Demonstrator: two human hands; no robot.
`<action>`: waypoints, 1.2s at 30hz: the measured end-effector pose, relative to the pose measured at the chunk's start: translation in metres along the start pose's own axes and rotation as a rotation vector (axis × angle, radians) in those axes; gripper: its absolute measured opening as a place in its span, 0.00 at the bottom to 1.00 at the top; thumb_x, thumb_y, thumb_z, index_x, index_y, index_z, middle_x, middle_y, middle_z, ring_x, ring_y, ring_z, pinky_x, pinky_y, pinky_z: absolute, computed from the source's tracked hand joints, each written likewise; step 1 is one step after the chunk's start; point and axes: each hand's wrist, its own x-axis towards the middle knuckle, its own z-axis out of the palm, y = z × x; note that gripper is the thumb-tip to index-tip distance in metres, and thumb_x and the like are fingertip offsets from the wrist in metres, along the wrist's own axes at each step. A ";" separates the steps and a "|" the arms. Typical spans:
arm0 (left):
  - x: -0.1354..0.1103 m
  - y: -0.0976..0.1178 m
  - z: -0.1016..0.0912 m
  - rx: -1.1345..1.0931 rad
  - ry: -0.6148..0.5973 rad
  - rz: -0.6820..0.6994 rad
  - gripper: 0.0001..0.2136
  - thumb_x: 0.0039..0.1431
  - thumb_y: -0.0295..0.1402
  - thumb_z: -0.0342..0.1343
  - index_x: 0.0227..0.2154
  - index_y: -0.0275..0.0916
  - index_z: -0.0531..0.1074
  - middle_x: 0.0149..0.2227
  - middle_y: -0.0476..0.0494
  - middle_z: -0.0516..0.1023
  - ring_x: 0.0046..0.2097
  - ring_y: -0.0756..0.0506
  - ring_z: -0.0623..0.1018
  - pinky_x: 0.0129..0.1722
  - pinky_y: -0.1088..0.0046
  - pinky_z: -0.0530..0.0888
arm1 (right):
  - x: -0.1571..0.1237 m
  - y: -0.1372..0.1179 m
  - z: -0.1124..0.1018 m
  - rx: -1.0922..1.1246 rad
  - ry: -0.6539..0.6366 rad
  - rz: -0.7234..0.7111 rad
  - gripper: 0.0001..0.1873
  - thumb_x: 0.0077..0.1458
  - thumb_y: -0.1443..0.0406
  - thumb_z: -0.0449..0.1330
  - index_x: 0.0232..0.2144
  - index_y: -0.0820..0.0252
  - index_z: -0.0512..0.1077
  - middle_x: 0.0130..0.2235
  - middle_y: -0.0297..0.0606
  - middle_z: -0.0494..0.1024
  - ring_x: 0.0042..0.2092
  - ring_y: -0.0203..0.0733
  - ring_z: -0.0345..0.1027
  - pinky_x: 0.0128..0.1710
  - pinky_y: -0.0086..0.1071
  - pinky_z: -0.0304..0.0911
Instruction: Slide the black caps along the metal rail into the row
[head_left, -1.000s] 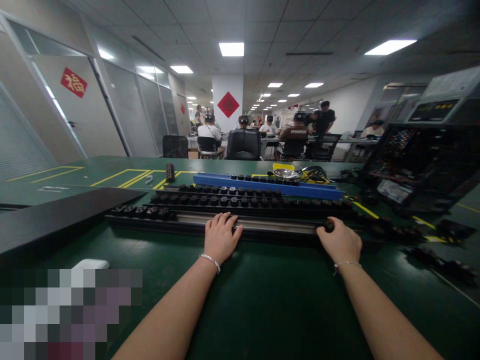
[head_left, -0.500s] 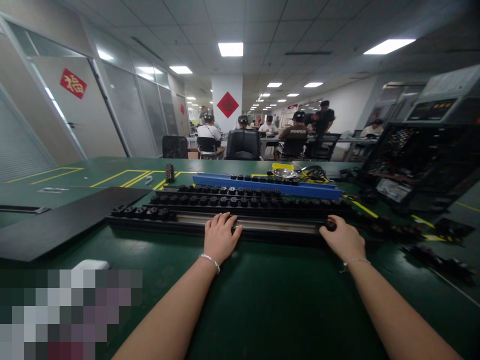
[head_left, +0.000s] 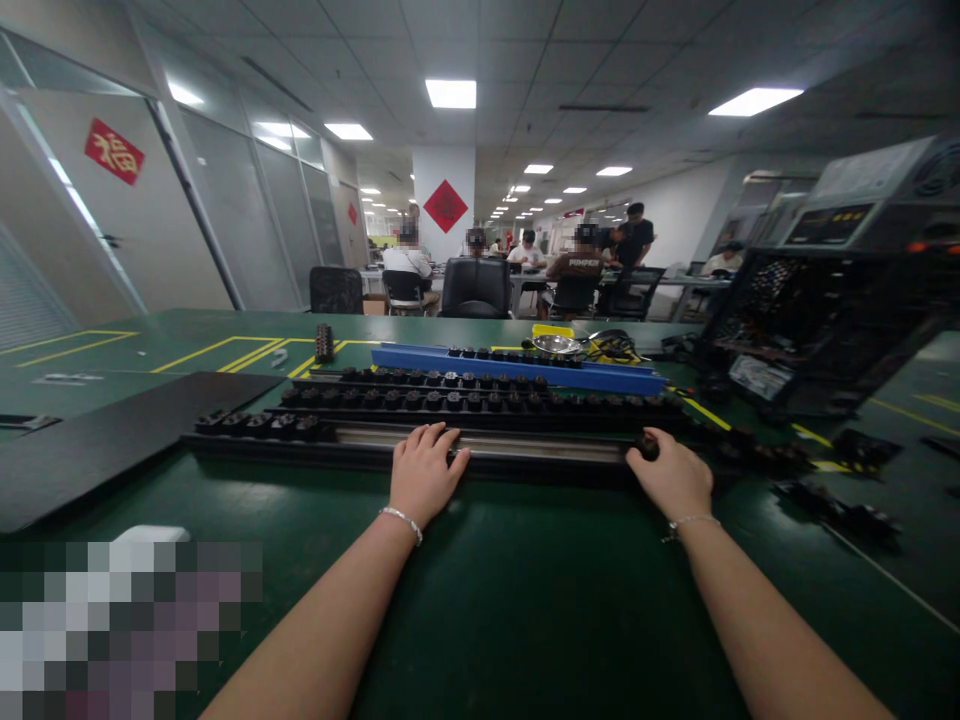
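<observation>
A long black rail (head_left: 525, 465) with a silvery strip along its top lies across the green table in front of me. My left hand (head_left: 425, 470) grips it near the middle, fingers draped over the strip and thumb on the near side. A dark spot between thumb and forefinger is too small to make out. At the strip's right end, my right hand (head_left: 675, 475) has thumb and forefinger curled around a black round piece (head_left: 649, 448). Several black knob-like pieces (head_left: 259, 424) sit in a row at the rail's left end.
Behind the rail lie more rows of black knobs (head_left: 450, 400) and a blue channel (head_left: 525, 370). A metal dish (head_left: 556, 344) stands beyond. To the left is a dark flat board (head_left: 150, 430); an open computer case (head_left: 817, 320) stands right. People sit at tables in the background.
The view has turned slightly, so everything stands a little further left in the picture. Both hands keep nearly the same places on the rail.
</observation>
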 end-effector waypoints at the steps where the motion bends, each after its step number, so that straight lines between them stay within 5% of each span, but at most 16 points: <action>1: 0.000 0.000 0.000 0.000 -0.002 0.001 0.18 0.60 0.45 0.43 0.49 0.49 0.69 0.55 0.48 0.69 0.56 0.41 0.65 0.51 0.59 0.63 | 0.000 0.001 0.001 -0.008 0.019 -0.010 0.26 0.47 0.56 0.50 0.48 0.60 0.68 0.43 0.45 0.75 0.47 0.50 0.66 0.48 0.43 0.56; 36: 0.001 0.001 -0.001 -0.016 -0.009 -0.039 0.17 0.59 0.44 0.44 0.48 0.50 0.70 0.54 0.48 0.70 0.53 0.41 0.66 0.49 0.60 0.64 | 0.004 0.019 0.002 0.025 0.027 0.085 0.26 0.47 0.56 0.48 0.47 0.60 0.67 0.42 0.45 0.75 0.47 0.50 0.65 0.54 0.48 0.49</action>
